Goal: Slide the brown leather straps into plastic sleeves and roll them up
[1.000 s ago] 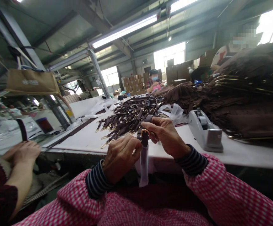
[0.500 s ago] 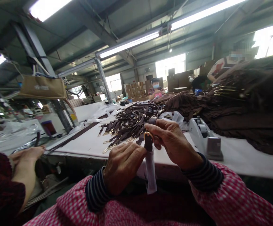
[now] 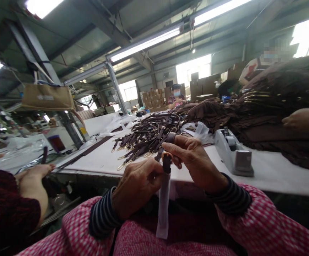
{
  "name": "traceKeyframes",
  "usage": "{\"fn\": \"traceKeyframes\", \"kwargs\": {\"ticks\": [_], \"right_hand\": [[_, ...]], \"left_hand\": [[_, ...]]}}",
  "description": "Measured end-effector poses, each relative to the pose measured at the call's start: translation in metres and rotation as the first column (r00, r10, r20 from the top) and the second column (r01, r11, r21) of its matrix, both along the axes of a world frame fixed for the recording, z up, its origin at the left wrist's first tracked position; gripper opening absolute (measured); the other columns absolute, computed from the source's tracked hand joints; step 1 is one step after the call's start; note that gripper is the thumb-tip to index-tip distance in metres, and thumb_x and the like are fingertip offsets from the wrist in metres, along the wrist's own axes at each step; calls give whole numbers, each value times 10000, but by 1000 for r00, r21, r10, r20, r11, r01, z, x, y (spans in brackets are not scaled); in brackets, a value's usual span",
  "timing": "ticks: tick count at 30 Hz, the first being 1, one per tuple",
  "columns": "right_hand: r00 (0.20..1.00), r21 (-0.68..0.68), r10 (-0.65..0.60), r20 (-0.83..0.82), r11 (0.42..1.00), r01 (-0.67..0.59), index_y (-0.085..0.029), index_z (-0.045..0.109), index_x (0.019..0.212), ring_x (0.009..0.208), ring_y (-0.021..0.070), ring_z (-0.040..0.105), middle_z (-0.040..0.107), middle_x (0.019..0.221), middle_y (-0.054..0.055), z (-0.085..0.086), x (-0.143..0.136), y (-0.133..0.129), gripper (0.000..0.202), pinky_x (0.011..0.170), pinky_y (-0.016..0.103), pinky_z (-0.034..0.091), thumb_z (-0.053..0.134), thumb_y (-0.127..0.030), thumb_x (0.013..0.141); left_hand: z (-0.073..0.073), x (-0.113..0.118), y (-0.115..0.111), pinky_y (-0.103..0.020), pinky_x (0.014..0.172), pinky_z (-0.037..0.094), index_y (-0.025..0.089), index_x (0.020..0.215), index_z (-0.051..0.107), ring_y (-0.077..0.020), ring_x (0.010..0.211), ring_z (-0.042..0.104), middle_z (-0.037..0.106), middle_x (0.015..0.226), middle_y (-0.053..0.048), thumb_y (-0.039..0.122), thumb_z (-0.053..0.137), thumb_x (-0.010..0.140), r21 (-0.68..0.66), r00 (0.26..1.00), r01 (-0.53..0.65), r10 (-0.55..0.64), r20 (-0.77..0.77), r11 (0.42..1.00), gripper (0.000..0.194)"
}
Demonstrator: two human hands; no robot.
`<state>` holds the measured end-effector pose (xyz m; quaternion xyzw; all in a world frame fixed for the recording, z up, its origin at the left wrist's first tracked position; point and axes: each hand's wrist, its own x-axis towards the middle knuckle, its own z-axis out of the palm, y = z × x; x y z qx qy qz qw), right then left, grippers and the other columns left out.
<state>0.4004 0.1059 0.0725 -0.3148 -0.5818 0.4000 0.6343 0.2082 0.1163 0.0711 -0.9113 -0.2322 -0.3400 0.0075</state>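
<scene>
Between my hands a dark brown strap (image 3: 166, 163) with a gold buckle hangs upright at the table's front edge. Its lower part runs into a narrow whitish sleeve (image 3: 164, 206) that dangles over my lap. My left hand (image 3: 140, 185) pinches the strap beside the top of the sleeve. With fingers closed, my right hand (image 3: 194, 160) grips the strap's upper end, just above and to the right of the buckle. Behind them lies a pile of brown straps (image 3: 151, 135) with gold clasps.
A grey tape dispenser (image 3: 234, 153) stands right of my hands on the white table (image 3: 90, 161). Brown material (image 3: 263, 131) is heaped at the right, where another person's hand (image 3: 303, 119) reaches in. Another person's arm (image 3: 34, 181) is at the left.
My left hand has shifted slightly left and down. The sleeve's lower end has swung left and hangs lower. Another person's hand has appeared at the right.
</scene>
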Motion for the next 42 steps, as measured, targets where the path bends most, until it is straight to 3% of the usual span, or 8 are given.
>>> {"fn": "traceKeyframes", "kwargs": {"ticks": [4, 8, 15, 26, 31, 36, 40, 42], "right_hand": [[990, 16, -122, 63, 992, 122, -184, 565, 626, 471, 92, 437, 517, 537, -40, -3, -1, 0, 360, 426, 235, 318, 750, -369, 873], [992, -16, -115, 43, 993, 116, -189, 557, 617, 443, 90, 424, 517, 519, -38, -7, 0, 1, 374, 409, 240, 305, 717, -381, 895], [958, 83, -275, 82, 960, 268, -194, 534, 596, 451, 84, 435, 500, 503, -47, -14, -6, 3, 393, 416, 237, 305, 718, -358, 902], [994, -53, -71, 80, 996, 75, -177, 539, 624, 430, 68, 427, 518, 515, -50, -19, 1, 3, 385, 398, 213, 302, 722, -372, 901], [990, -14, 32, 141, 999, -30, -159, 587, 695, 482, 76, 446, 544, 579, -41, -23, 1, 5, 332, 435, 216, 319, 720, -385, 899], [955, 48, -41, 293, 998, 28, -157, 576, 672, 592, 98, 448, 517, 630, -30, -39, -5, 6, 341, 497, 226, 321, 708, -368, 905], [978, 3, 32, 205, 999, -34, -151, 600, 711, 601, 101, 448, 526, 653, -25, -46, -6, 6, 335, 501, 226, 325, 715, -394, 911], [995, -19, 59, 79, 998, -57, -154, 610, 737, 549, 91, 447, 531, 637, -33, -39, -1, 8, 332, 476, 224, 331, 727, -412, 908]], "left_hand": [[-6, 1, 6, -243, 582, 410, 179, 830, 585, -111, 593, 528, 580, 695, 29, 107, 560, 952, 218, 998, 35, -22, -59, 975, 144], [-14, 1, 11, -260, 595, 417, 181, 840, 578, -125, 603, 517, 565, 699, 15, 89, 521, 976, 322, 993, 83, -52, -104, 943, 174], [-21, -3, 12, -235, 642, 467, 187, 908, 557, -118, 659, 591, 619, 767, 17, 73, 577, 944, 209, 998, 60, -61, -2, 976, 121], [-32, -7, 14, -217, 649, 464, 200, 896, 536, -108, 673, 592, 597, 772, 34, 83, 580, 936, 79, 998, 51, -53, 34, 996, 131], [-43, -9, 14, -204, 633, 456, 198, 897, 533, -94, 638, 568, 577, 753, 49, 78, 602, 929, 66, 997, 60, -63, 43, 996, 142], [-40, -6, 14, -197, 677, 476, 189, 903, 554, -91, 674, 586, 586, 768, 42, 54, 588, 937, 140, 992, 62, -76, 97, 988, 143], [-25, -4, 19, -202, 705, 491, 187, 912, 616, -95, 718, 602, 635, 808, 29, 174, 667, 944, -156, 952, -9, 56, 300, 988, 62], [-28, -4, 24, -247, 772, 522, 185, 1006, 652, -151, 891, 652, 686, 966, -26, 302, 718, 919, -448, 929, 110, 69, 365, 887, 160]]}}
